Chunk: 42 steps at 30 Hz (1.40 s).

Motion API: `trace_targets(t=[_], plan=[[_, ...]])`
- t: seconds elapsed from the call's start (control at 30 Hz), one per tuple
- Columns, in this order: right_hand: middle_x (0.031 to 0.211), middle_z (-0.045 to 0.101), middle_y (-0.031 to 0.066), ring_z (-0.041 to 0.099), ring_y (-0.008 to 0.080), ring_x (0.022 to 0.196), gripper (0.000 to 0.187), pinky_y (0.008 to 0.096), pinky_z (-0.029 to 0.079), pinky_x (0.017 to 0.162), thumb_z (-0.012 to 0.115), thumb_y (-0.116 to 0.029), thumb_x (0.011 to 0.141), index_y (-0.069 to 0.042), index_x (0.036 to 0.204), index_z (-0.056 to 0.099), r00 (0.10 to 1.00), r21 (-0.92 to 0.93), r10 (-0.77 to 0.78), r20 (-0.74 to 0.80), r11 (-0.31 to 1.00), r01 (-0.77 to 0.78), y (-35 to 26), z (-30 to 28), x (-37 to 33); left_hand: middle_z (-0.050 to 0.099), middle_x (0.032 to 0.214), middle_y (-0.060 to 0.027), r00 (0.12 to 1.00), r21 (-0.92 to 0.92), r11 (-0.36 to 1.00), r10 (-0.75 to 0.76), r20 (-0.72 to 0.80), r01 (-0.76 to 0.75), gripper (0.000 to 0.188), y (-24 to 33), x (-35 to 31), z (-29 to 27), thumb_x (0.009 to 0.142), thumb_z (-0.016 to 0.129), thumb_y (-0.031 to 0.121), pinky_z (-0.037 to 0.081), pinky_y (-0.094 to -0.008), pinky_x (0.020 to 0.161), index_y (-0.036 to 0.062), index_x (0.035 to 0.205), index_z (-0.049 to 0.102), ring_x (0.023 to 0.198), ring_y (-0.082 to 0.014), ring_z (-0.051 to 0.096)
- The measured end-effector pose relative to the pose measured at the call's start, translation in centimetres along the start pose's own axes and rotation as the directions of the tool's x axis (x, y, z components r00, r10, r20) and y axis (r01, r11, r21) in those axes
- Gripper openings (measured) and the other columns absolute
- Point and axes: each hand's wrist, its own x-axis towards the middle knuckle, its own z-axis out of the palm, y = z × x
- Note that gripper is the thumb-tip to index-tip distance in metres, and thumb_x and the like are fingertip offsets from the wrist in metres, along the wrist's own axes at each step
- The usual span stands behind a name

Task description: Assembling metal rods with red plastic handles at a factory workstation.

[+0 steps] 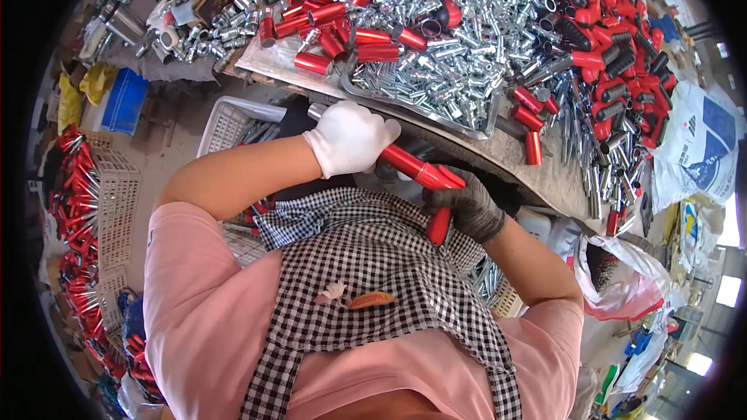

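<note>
A red pistol-shaped tool [408,163] with a red barrel and a red handle lies slantwise between my hands, in front of my body. My left hand [352,140], in a white glove, is closed around its silver shaft, whose tip sticks out at the upper left. My right hand [471,208], in a dark grey glove, grips the tool around its red body and handle; its fingers are partly hidden. Just beyond my hands, a metal tray [486,131] on the workbench [556,179] is heaped with small silver metal fittings [451,70].
Red sleeves [377,53] lie among the fittings. Red handles with black grips [615,70] pile up at the right. A white crate [222,124] stands under the bench; another crate [117,210] at the left sits beside red tools [74,218]. An open white sack [622,272] stands at the right.
</note>
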Motion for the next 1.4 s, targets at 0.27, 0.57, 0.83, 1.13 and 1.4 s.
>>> trace_targets(t=[0.27,0.57,0.83,1.13,1.4], plan=[[0.11,0.069,0.0114,0.069,0.0232,0.091,0.06,0.0347,0.055,0.074,0.078,-0.005,0.073,-0.007,0.13,0.056,0.602,-0.804,-0.774,0.197,0.223,0.551,-0.6,3.5,0.4,0.063,0.108,-0.0189,0.462,-0.273,0.851,-0.482,-0.744,0.448,0.049,-1.0,-0.9,-1.2,0.074,0.061,-0.002,0.048,-0.0457,0.092,-0.0017,0.123,0.056,0.1,-0.0387,0.061],[0.088,0.062,0.0139,0.061,0.0273,0.071,0.059,0.0402,0.052,0.061,0.069,-0.016,0.076,0.007,0.128,0.054,0.335,-0.697,-0.612,0.716,-0.652,0.299,2.0,5.2,4.3,0.025,0.057,0.0048,0.608,-0.738,-0.556,-0.753,0.253,-0.382,0.036,-0.4,-1.0,-4.2,0.1,0.052,0.035,0.039,-0.0355,0.05,0.0168,0.071,0.04,0.046,-0.012,0.029],[0.098,0.063,0.0162,0.063,0.0341,0.082,0.08,0.0453,0.052,0.073,0.083,-0.022,0.063,0.005,0.131,0.05,0.343,-0.711,-0.708,0.618,-0.317,0.628,-0.8,5.8,4.7,0.031,0.053,0.003,0.885,-0.851,-0.391,-0.435,-0.164,-0.35,0.04,-0.4,-0.1,-8.3,0.098,0.053,0.029,0.042,-0.0347,0.045,0.0134,0.065,0.038,0.04,-0.0126,0.034],[0.108,0.063,0.0192,0.057,0.037,0.105,0.045,0.0484,0.045,0.094,0.076,-0.041,0.071,-0.005,0.097,0.068,0.613,-0.939,-0.79,0.019,-0.225,-0.261,-6.5,-4.1,6.3,0.061,0.062,-0.0033,0.906,-0.911,0.053,0.089,0.413,0.41,0.005,0.3,-2.4,-6.3,0.072,0.065,-0.001,0.044,-0.0255,0.05,0.0004,0.071,0.061,0.056,-0.0094,0.056],[0.1,0.065,0.015,0.063,0.0231,0.088,0.025,0.0324,0.05,0.079,0.068,-0.012,0.089,-0.001,0.11,0.06,0.417,-0.749,-0.895,-0.157,0.384,0.541,-7.8,-2.0,5.1,0.06,0.081,-0.0024,0.949,-0.949,-0.082,0.108,0.295,0.304,0.039,0.7,-2.4,-4.0,0.097,0.06,0.038,0.049,-0.0282,0.06,0.0023,0.112,0.055,0.068,-0.0115,0.059]])
